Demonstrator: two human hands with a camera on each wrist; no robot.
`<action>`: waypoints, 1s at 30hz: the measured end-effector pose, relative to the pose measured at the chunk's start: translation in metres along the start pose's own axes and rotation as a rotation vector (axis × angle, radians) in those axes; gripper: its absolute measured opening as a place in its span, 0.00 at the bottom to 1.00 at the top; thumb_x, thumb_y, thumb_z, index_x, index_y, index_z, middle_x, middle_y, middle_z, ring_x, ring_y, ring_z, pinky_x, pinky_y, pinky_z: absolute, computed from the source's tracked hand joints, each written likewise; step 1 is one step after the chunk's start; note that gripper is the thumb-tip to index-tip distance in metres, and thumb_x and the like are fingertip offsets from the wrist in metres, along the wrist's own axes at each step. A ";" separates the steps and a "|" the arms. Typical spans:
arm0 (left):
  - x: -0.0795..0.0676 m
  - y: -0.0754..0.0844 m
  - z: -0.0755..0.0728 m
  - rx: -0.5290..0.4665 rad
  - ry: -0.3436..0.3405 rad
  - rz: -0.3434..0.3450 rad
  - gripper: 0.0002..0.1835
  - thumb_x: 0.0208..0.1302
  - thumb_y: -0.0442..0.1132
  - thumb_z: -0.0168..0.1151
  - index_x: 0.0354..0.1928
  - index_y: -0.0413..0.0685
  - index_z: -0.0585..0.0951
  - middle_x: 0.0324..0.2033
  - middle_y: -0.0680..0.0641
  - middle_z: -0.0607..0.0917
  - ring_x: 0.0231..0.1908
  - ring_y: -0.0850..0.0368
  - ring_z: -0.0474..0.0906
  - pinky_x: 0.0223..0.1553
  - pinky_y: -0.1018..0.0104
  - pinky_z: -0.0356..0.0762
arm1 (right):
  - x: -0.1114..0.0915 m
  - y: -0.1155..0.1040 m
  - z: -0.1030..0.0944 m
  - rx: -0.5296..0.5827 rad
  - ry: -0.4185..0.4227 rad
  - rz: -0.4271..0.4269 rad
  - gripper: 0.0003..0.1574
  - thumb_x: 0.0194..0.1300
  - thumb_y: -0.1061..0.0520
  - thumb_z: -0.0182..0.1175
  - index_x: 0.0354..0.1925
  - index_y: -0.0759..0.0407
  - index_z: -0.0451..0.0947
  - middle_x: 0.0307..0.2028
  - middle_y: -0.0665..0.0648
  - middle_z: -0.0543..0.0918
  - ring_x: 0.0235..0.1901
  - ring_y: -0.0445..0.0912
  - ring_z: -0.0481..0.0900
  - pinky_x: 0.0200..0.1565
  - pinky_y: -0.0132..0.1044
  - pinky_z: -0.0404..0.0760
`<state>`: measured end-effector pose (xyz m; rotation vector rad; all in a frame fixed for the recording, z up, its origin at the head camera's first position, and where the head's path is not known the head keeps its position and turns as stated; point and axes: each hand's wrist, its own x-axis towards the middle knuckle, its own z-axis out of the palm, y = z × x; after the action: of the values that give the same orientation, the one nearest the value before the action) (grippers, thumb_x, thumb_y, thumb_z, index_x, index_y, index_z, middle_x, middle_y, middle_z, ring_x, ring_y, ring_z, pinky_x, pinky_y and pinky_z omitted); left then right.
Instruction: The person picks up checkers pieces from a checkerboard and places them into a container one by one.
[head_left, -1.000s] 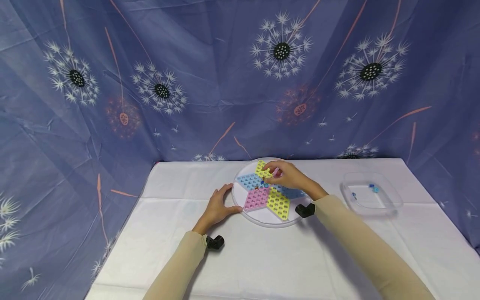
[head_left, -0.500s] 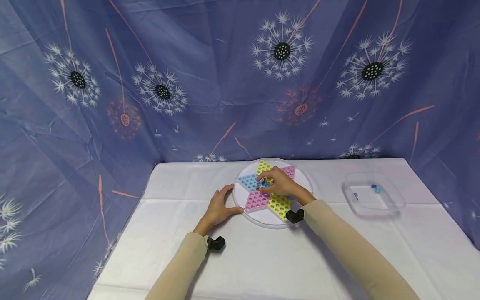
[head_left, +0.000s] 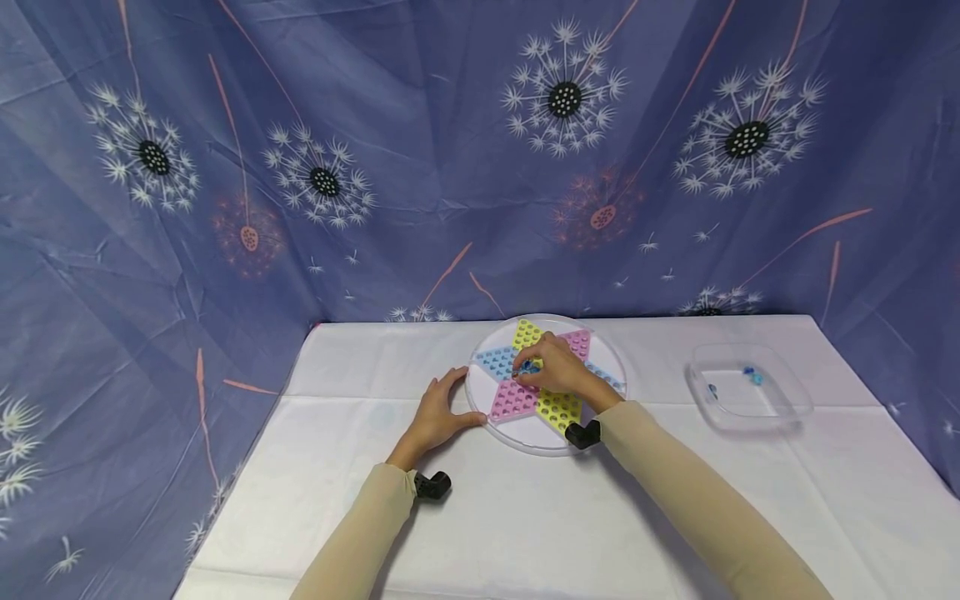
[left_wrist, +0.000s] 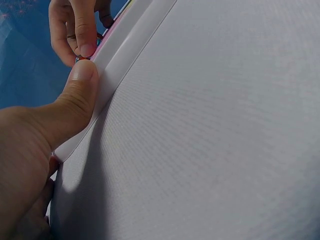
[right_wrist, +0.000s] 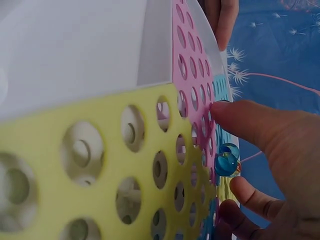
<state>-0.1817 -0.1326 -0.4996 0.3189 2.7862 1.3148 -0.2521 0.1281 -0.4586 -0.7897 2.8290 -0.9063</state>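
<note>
A round white Chinese checkers board [head_left: 536, 433] with a yellow, pink and blue star of holes lies on the table. My left hand [head_left: 435, 419] rests against its left rim, thumb and fingers spread apart; the left wrist view shows the thumb [left_wrist: 80, 87] lying along the rim. Over the star's middle, my right hand [head_left: 558, 367] pinches a small marble [left_wrist: 83, 58] at the board's surface, mostly hidden by the thumb and fingers. Teal marbles [right_wrist: 227, 161] sit on the board close under the right palm, with a reddish one partly behind them.
To the right stands a clear plastic box [head_left: 787, 412] with a few blue marbles [head_left: 753, 377] inside. A white cloth [head_left: 510, 517] covers the table. Behind and at the left hangs a blue dandelion-print curtain [head_left: 420, 125].
My right hand has come down and left from the star's far part to its middle, settling lower over the marbles in the last half second. The left hand has stayed at the rim.
</note>
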 end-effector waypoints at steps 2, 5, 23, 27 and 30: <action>0.000 0.000 0.000 0.000 -0.001 0.000 0.50 0.53 0.50 0.81 0.76 0.49 0.67 0.76 0.39 0.65 0.75 0.24 0.48 0.74 0.32 0.52 | 0.000 -0.001 0.000 0.004 -0.001 0.016 0.08 0.59 0.51 0.77 0.39 0.43 0.91 0.40 0.54 0.79 0.44 0.49 0.69 0.52 0.49 0.69; -0.001 0.000 -0.001 -0.002 0.001 0.002 0.50 0.53 0.50 0.82 0.76 0.49 0.67 0.76 0.39 0.65 0.75 0.24 0.48 0.74 0.31 0.53 | 0.000 -0.001 0.000 0.004 -0.003 0.025 0.07 0.60 0.51 0.76 0.39 0.42 0.91 0.41 0.54 0.79 0.44 0.49 0.69 0.52 0.48 0.69; -0.001 0.001 -0.001 0.005 0.002 0.010 0.50 0.53 0.49 0.81 0.76 0.48 0.67 0.76 0.39 0.65 0.75 0.24 0.49 0.74 0.33 0.52 | 0.000 0.001 0.000 0.011 0.000 0.007 0.05 0.60 0.52 0.76 0.37 0.42 0.91 0.40 0.54 0.81 0.44 0.49 0.68 0.54 0.50 0.68; -0.001 0.001 0.000 0.002 -0.004 0.008 0.50 0.53 0.50 0.81 0.76 0.48 0.67 0.76 0.39 0.65 0.75 0.24 0.49 0.75 0.33 0.51 | -0.001 0.001 -0.004 0.040 -0.010 -0.050 0.05 0.60 0.55 0.76 0.36 0.47 0.90 0.39 0.57 0.84 0.44 0.52 0.69 0.51 0.50 0.67; -0.002 0.001 0.000 0.003 -0.004 0.009 0.50 0.53 0.50 0.81 0.76 0.48 0.67 0.76 0.39 0.65 0.75 0.24 0.49 0.74 0.32 0.52 | -0.001 0.001 -0.008 0.079 -0.028 -0.085 0.05 0.60 0.58 0.75 0.37 0.52 0.89 0.39 0.60 0.84 0.43 0.54 0.70 0.47 0.49 0.69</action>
<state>-0.1800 -0.1326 -0.4986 0.3345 2.7872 1.3108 -0.2536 0.1337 -0.4529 -0.9109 2.7352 -1.0038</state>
